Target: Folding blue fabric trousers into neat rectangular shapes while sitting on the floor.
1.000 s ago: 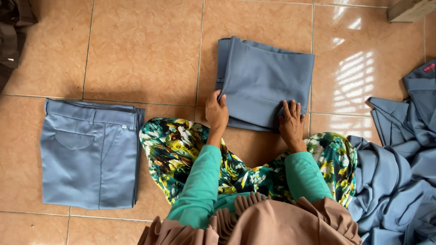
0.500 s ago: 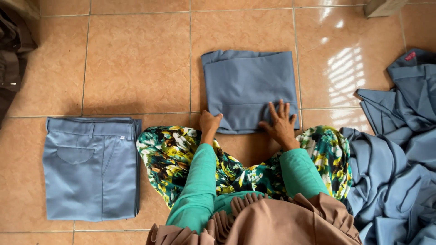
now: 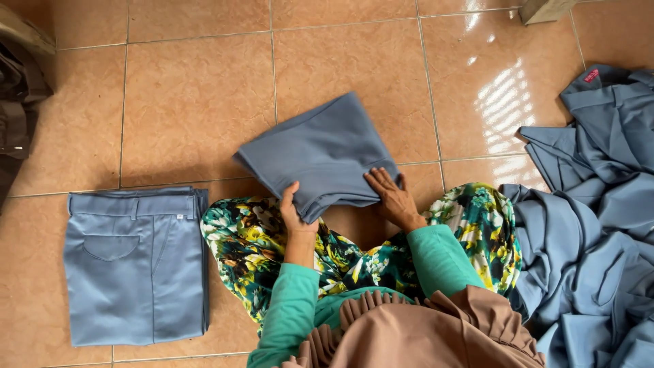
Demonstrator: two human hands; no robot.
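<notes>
A folded blue-grey garment [image 3: 320, 153] is lifted at an angle off the tiled floor in front of my knees. My left hand [image 3: 291, 211] grips its near left corner from below. My right hand [image 3: 390, 194] holds its near right edge, fingers spread on top of the cloth. Both arms wear green sleeves over a floral skirt [image 3: 259, 249].
A stack of folded blue-grey trousers [image 3: 136, 266] lies on the floor to my left. A heap of unfolded blue-grey clothes [image 3: 593, 204] lies at the right. Dark cloth [image 3: 17, 102] sits at the far left edge. The floor is of orange tiles [image 3: 191, 102].
The folded garment lay flat on the floor under both hands; now it is picked up, turned and shifted leftward. The view has moved closer.
</notes>
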